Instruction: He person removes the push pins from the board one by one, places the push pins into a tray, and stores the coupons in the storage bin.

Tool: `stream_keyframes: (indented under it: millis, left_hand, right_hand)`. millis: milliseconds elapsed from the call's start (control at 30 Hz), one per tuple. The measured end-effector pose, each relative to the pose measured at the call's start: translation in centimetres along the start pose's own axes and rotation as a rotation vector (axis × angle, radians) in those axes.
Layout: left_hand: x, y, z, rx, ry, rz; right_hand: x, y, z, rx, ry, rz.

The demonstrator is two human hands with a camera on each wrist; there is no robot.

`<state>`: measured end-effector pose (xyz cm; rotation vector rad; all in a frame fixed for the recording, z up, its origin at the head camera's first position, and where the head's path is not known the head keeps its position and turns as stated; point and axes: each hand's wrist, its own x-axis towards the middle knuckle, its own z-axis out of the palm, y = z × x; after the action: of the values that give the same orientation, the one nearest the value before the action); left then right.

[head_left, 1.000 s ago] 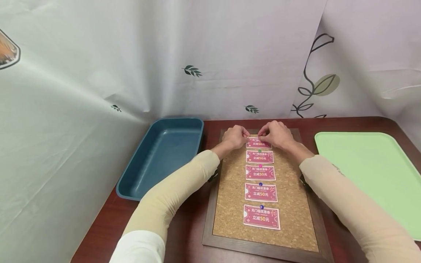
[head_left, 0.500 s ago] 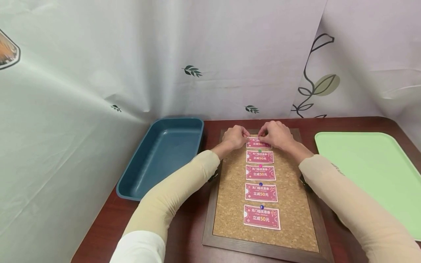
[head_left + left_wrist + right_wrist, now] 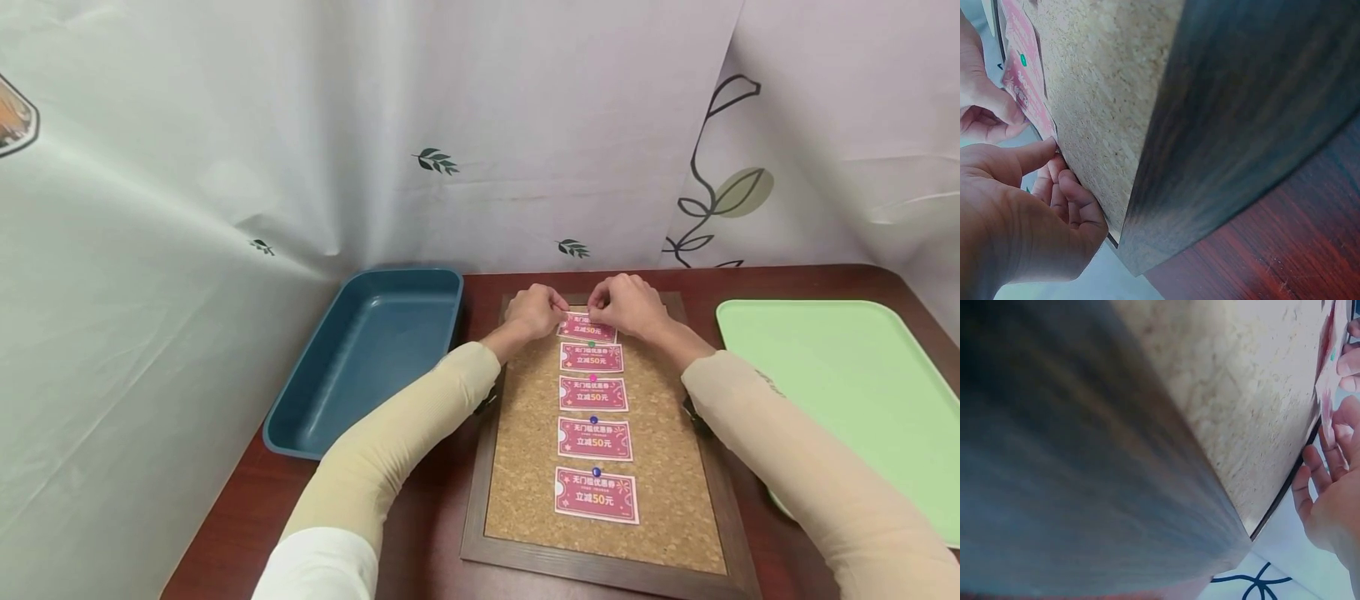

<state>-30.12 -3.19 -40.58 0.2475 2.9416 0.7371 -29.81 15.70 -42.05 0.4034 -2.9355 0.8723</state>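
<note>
At the far end of the framed cork board (image 3: 525, 467), the topmost pink coupon (image 3: 588, 330) lies between my hands, slightly tilted. My left hand (image 3: 534, 312) pinches its left upper corner between thumb and forefinger; the left wrist view shows that grip close over the cork. My right hand (image 3: 630, 304) pinches the coupon's upper edge, and in the right wrist view the paper runs between thumb and fingers, the other fingers (image 3: 1313, 467) spread beside it. Below, several matching coupons (image 3: 592, 393) form a column, held by a green pin (image 3: 592, 343), a pink pin (image 3: 593, 377) and blue pins (image 3: 597, 472).
A deep blue tray (image 3: 281, 442) stands left of the board on the dark red table (image 3: 225, 517). On the right lies a light green tray (image 3: 817, 358), partly behind my right forearm. A pale patterned curtain (image 3: 510, 200) hangs behind the table.
The topmost coupon has shifted slightly left and turned a little, its right end now lower and nearer the green pin. Both hands stay almost in place.
</note>
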Motion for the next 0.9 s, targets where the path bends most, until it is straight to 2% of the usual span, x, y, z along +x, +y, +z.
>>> stream_keyframes:
  millis: [267,467,667,900]
  left_hand:
    - [0.0,0.2,0.0,0.025,-0.005,-0.012]
    - [-0.3,0.4,-0.6,0.000,-0.034,0.006]
    - [-0.4,0.4,-1.9,-0.022,-0.062,0.036]
    - [0.0,0.3,-4.5,-0.029,-0.098,0.063]
  right_hand:
    - [-0.1,0.1,-0.1,0.024,0.012,-0.007]
    - [-0.5,0.2,-0.6,0.055,0.058,-0.004]
    - [-0.9,-0.1,-1.6,0.085,0.081,0.017]
    - [-1.4,0.2,-3.3,0.097,0.106,0.015]
